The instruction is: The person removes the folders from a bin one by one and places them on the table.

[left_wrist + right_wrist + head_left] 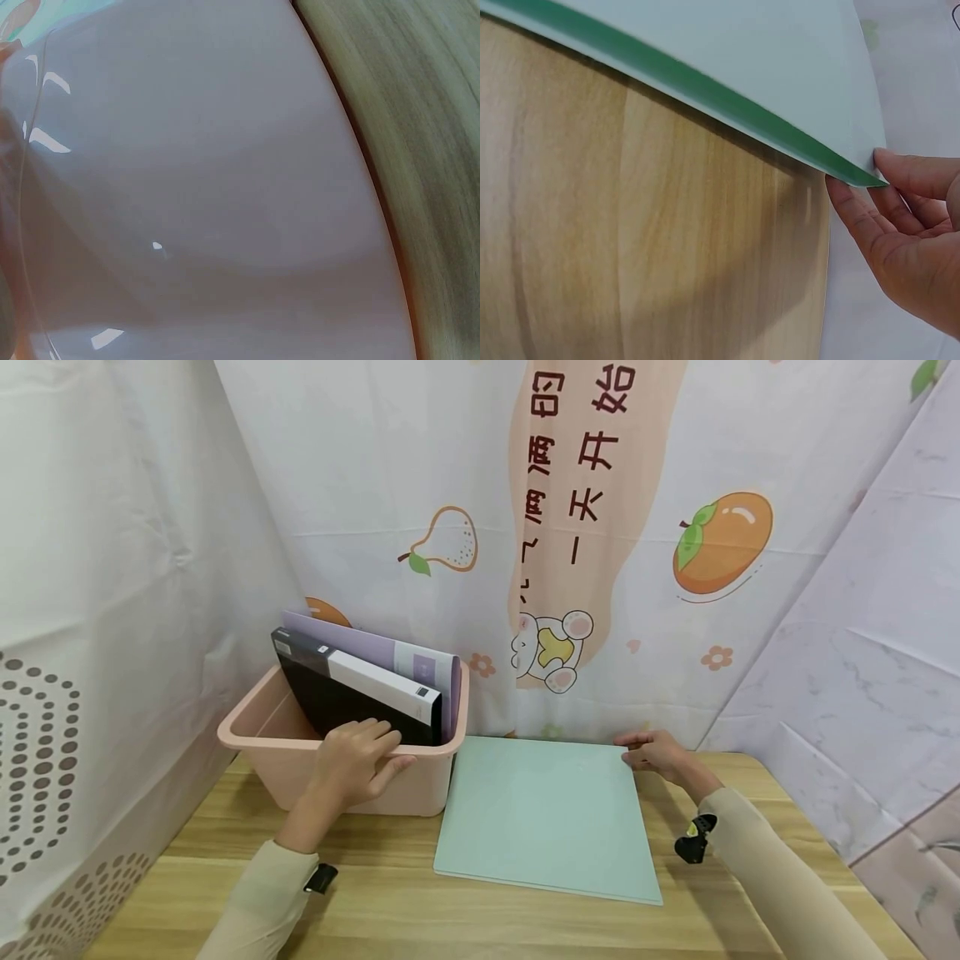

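Note:
A pale green folder (543, 818) lies flat on the table. My right hand (660, 755) is at its far right corner; in the right wrist view the thumb and fingers of that hand (915, 202) pinch the corner, and a darker green inside shows along the folder's (765, 60) slightly parted edge. My left hand (352, 762) grips the front rim of a pink plastic bin (277, 764), fingers over the rim and thumb outside. The left wrist view is mostly filled by the bin's wall (225, 187). Inside the bin lean a black binder (352, 693) with a white spine label and a purple folder (375, 647).
The wooden table (390, 893) carries the bin at left and the green folder at centre right. Behind it hangs a white curtain (360, 460) printed with fruit and characters, close to the table's far edge. More white cloth (97, 568) hangs along the left side.

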Demonstrator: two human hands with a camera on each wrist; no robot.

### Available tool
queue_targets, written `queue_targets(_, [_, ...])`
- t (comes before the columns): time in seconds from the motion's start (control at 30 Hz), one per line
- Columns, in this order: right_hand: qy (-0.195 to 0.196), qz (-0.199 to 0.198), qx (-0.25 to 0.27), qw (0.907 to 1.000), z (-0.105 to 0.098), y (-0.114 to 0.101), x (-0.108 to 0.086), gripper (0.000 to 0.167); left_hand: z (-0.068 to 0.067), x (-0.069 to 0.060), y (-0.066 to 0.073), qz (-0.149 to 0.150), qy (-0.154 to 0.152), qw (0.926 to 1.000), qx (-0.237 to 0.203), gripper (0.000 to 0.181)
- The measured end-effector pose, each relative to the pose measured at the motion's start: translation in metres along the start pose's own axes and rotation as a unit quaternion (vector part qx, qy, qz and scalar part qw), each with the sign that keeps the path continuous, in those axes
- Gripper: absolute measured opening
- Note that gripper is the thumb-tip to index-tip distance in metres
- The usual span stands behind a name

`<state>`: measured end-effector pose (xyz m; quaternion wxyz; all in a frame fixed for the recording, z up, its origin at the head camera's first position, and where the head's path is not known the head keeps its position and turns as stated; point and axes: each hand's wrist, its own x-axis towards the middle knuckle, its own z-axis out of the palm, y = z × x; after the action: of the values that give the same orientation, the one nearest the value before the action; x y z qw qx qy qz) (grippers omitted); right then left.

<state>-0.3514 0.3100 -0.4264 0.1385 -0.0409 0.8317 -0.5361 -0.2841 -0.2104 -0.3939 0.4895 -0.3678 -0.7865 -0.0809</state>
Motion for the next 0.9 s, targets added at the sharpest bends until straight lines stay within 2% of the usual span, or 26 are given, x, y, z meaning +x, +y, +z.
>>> queue_targets(0.37, [0.007, 0.005, -0.006, 0.9999, 0.0022, 0.0062, -0.0002, 0.048, -0.0012, 0.0005, 0.0005, -0.004, -0.011, 0.9999, 0.000, 0.062])
queue_targets(0.7, [0.009, 0.005, -0.011, 0.9999, 0.0028, 0.0078, 0.0008, 0.049, -0.0005, 0.0013, 0.0001, 0.005, 0.009, 0.9999, 0.006, 0.061])
queue_targets(0.9, [0.026, 0.012, -0.016, 0.9995, 0.0063, 0.0092, 0.0028, 0.048, -0.0010, -0.0002, 0.0003, -0.004, -0.011, 0.9999, 0.003, 0.062])
